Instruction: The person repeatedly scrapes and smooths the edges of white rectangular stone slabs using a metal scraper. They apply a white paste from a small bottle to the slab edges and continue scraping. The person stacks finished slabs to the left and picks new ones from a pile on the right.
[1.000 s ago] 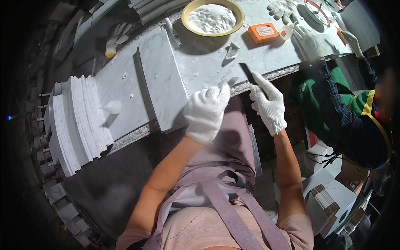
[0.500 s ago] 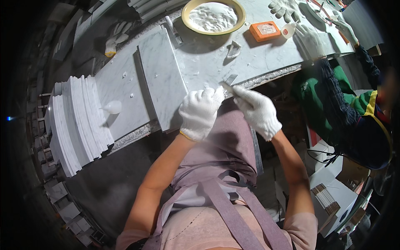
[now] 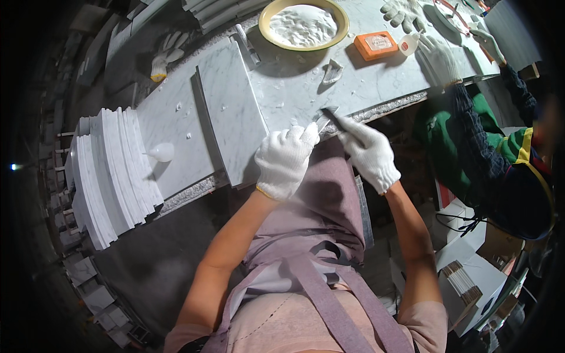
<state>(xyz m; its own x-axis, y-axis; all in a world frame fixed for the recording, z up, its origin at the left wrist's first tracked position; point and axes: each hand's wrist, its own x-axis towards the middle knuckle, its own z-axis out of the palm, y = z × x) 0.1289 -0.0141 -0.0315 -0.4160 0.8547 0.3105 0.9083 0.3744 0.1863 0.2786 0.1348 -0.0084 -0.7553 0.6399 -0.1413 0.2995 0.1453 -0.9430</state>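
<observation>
Both my hands wear white knit gloves and meet over the front edge of a marble-topped bench. My left hand is closed, its fingertips pinching a small flat grey piece that shows only in part. In the closed grip of my right hand is a thin dark flat tool, kind unclear, its tip crossing the grey piece. Left of my left hand lies a grey-veined marble slab. Beyond my hands a small white curved scrap rests on the bench.
A yellow-rimmed basin of white material stands at the back, near an orange box. Upright marble strips and a white squeeze bulb are at left. A co-worker's gloved hand rests on the bench at right.
The dark tool in my right hand has shifted slightly right and away from me, its tip now farther up over the grey piece. My left hand has barely moved.
</observation>
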